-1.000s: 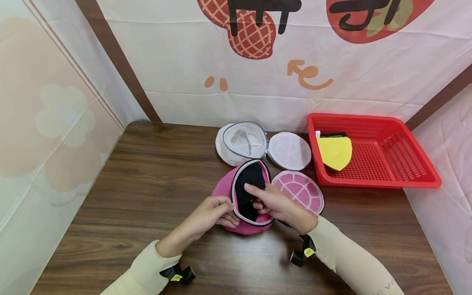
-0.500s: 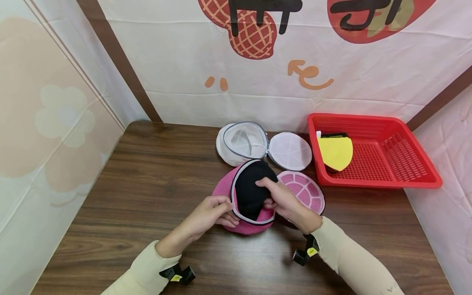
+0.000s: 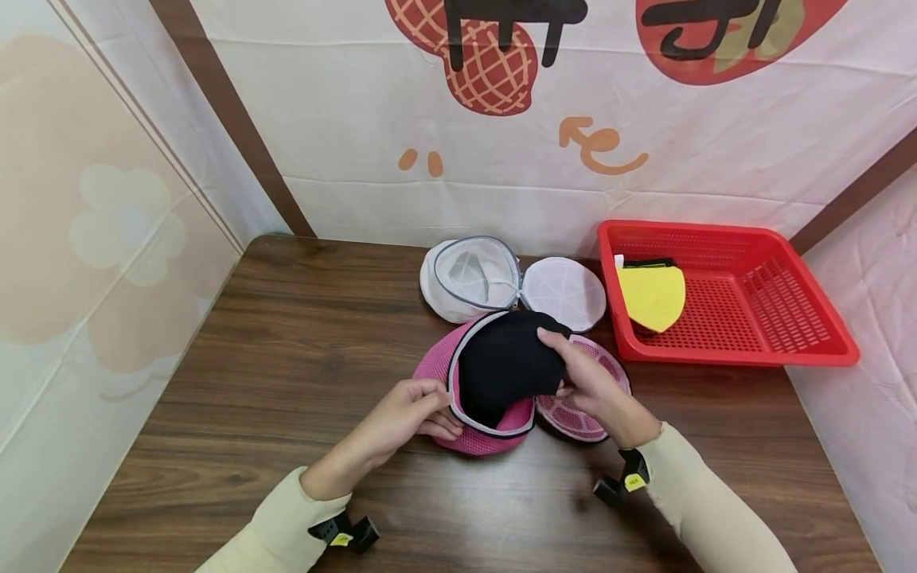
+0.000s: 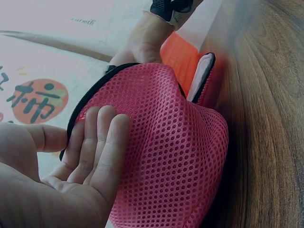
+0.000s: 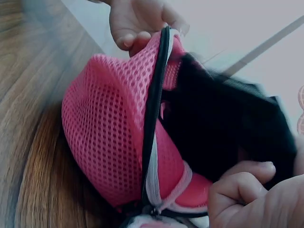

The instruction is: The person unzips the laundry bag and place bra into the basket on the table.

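Observation:
A pink mesh laundry bag (image 3: pixel 438 360) with a zip rim lies open on the table, its round lid (image 3: pixel 583 414) folded out to the right. My left hand (image 3: pixel 410 412) pinches the bag's rim between thumb and fingers, which the left wrist view shows against the mesh. A black, rounded, cup-like cloth garment (image 3: pixel 505 362) is partly out of the bag's mouth, its lower left part still within the rim. My right hand (image 3: pixel 591 382) grips the garment's right edge, thumb on top. In the right wrist view the garment (image 5: pixel 228 123) spreads out from the zipped opening.
Behind the pink bag stands a white mesh bag (image 3: pixel 446 294), with its round lid (image 3: pixel 563 293) opened to the right. A red plastic basket (image 3: pixel 817 326) sits at the back right, holding a yellow cloth piece (image 3: pixel 653 296) with black parts. Fabric walls (image 3: pixel 344 103) border the wooden table (image 3: pixel 286 334).
My right hand has moved right and drawn the black garment partly out of the pink bag, so more of it shows. The left hand has stayed at the rim.

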Tool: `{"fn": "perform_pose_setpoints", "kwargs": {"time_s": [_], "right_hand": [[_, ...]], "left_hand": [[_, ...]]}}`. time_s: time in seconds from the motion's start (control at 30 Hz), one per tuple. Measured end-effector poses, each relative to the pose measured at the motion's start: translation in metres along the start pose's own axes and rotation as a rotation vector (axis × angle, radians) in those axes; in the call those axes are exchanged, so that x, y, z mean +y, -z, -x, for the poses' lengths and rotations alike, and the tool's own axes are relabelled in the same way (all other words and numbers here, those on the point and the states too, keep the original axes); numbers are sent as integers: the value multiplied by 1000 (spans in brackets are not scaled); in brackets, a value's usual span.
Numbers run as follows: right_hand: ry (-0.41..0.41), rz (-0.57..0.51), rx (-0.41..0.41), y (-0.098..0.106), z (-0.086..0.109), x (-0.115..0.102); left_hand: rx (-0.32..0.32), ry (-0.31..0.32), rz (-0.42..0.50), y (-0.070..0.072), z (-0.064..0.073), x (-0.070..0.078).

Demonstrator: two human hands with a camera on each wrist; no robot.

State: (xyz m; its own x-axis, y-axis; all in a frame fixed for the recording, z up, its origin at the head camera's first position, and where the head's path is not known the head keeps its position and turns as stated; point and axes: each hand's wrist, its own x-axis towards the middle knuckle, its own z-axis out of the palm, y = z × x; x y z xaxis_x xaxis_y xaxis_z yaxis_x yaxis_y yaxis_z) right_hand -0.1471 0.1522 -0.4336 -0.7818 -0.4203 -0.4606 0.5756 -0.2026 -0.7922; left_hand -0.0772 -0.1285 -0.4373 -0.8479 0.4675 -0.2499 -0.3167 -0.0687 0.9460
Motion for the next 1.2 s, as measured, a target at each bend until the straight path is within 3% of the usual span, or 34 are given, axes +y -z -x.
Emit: {"fn": "perform_pose_setpoints", "kwargs": {"time_s": [0.17,0.4,0.67,0.97,1.2], "right_hand": [[-29,79,30,6,1,1],[10,-32,35,11,7,-4],[38,-97,-77,18,16,-15],[126,-146,-243,23,26,-25],[179,-193,-272,24,32,-28]], "left_hand": [[5,-4,0,1,0,1],[4,0,-2,0,1,1],[1,-1,-2,0,1,2],[-5,-12,-10,0,2,2],[-4,-1,-2,0,0,2]]}}
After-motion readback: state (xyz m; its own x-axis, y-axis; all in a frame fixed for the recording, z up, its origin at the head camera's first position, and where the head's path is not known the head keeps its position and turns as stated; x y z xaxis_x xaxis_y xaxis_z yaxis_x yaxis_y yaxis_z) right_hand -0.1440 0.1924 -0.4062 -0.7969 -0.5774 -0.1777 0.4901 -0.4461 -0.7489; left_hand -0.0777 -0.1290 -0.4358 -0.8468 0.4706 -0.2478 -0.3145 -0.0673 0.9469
